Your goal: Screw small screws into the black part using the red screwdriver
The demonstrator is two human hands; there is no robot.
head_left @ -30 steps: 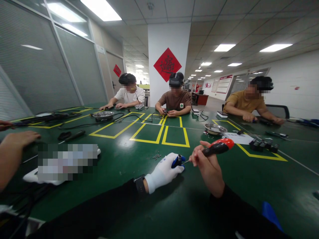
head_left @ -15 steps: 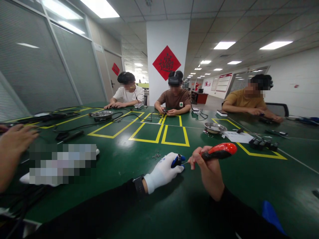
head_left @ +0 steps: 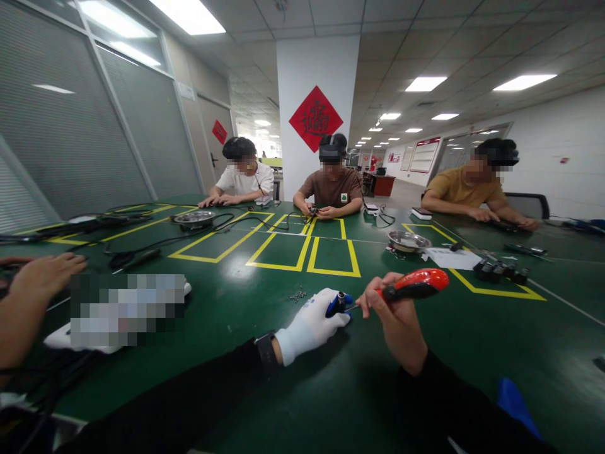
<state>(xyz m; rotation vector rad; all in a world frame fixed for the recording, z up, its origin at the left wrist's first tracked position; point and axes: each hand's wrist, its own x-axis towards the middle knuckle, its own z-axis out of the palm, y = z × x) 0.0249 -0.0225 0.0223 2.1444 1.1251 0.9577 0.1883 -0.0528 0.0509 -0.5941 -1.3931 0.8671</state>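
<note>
My left hand [head_left: 312,325], in a white glove with blue fingertips, is closed round a small black part [head_left: 337,304] with a round top; most of it is hidden by the fingers. Bare-skinned, my right hand [head_left: 394,321] grips a screwdriver [head_left: 416,285] with a red and black handle. The handle points up and to the right, and the thin shaft runs left to the black part. Whether the tip sits in a screw I cannot tell. Just beyond the glove, several small screws [head_left: 298,294] lie loose on the green table [head_left: 265,403].
A metal bowl [head_left: 409,241], white paper [head_left: 454,258] and black blocks [head_left: 501,272] stand at the right. Another metal bowl [head_left: 193,218] and cables lie far left. Near left are a blurred-out white object [head_left: 59,339] and another person's hand [head_left: 51,274]. Three people sit opposite.
The screwdriver handle has turned and tipped slightly lower to the right, with my right hand's fingers shifting on it. My left hand holds nearly still. The other person's hand at left moved.
</note>
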